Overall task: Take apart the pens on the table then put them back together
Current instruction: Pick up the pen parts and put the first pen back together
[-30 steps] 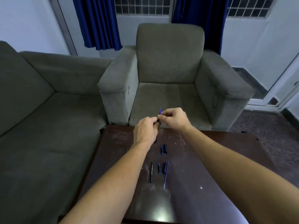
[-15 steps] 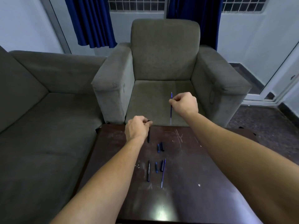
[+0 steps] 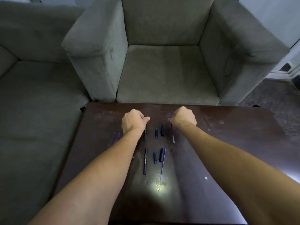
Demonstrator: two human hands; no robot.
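Dark brown wood, scratched and shiny, makes up the surface (image 3: 227, 159), with a bright glare spot (image 3: 159, 187) near its close edge. Just beyond that glare lies a row of pen parts: a black barrel (image 3: 145, 161) with pale lettering on the left, a short blue-tipped piece (image 3: 154, 157), a black cap (image 3: 161, 154), and a thin blue refill (image 3: 163, 163) slanting on the right, close beside the cap. Farther on sits a second pair, another small blue-tipped piece (image 3: 156, 133) and another black cap (image 3: 162, 130), lying side by side. Two thin blue refills (image 3: 116, 138) show at the left, partly hidden by the forearm.

Beyond these, the left hand (image 3: 134, 121) is clenched around a dark pen barrel (image 3: 145, 133) that points back toward the near edge. The right hand (image 3: 183, 117) pinches a blue refill (image 3: 172, 132), its silvery tip low near the surface and its other end poking out above the fist. Both hands are apart, with the far pair of parts between them.

Past the surface stands a grey-green fabric armchair (image 3: 164, 67), and a matching sofa (image 3: 32, 78) runs along the left.
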